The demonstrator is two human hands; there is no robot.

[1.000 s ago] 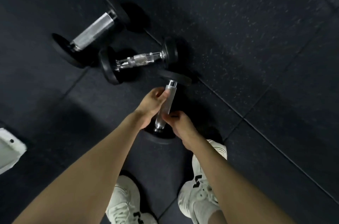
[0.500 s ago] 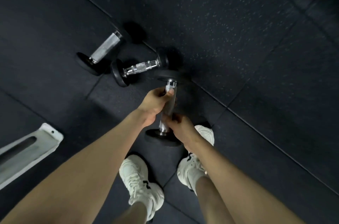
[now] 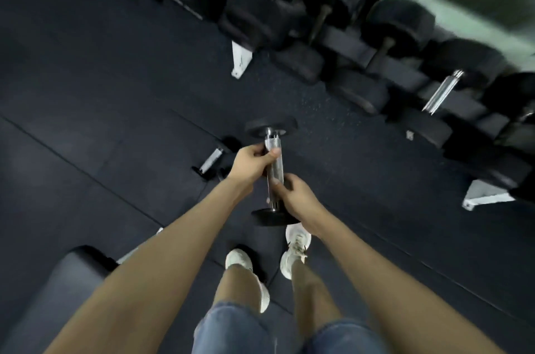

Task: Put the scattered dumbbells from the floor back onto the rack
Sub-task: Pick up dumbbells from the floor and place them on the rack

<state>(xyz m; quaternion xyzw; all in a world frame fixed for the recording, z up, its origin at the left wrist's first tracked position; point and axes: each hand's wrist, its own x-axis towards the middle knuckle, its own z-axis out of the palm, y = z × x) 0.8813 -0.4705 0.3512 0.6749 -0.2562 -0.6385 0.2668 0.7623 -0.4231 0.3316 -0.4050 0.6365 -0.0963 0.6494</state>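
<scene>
Dark rubber floor mats (image 3: 86, 98) fill most of your view. Across the far side, running from upper left down toward the right edge, stands the dumbbell rack (image 3: 241, 61). It is blurred, and its tiers are loaded with racked dumbbells (image 3: 399, 23) whose handles run front to back. Which slot is free is too smeared to tell. A padded bench (image 3: 66, 281) sits low at your left. Between you and the rack, above your shoes, you hold the chrome-handled dumbbell (image 3: 274, 171) clear of the floor with both hands. Its long axis points away from you toward the rack, one black head far and one near, though you cannot tell whether it is level or tipped. Your left hand (image 3: 250, 164) is curled round the far part of the handle, just under the far head. Your right hand (image 3: 298, 197) wraps the near part, beside the near head. So the rack lies ahead and to your right. By the look of it, the axis roughly matches the racked handles, so the move looks more a carry forward than a turn, with the left hand's end leading in. A second dumbbell (image 3: 212, 158) lies on the floor just left of your left hand.
</scene>
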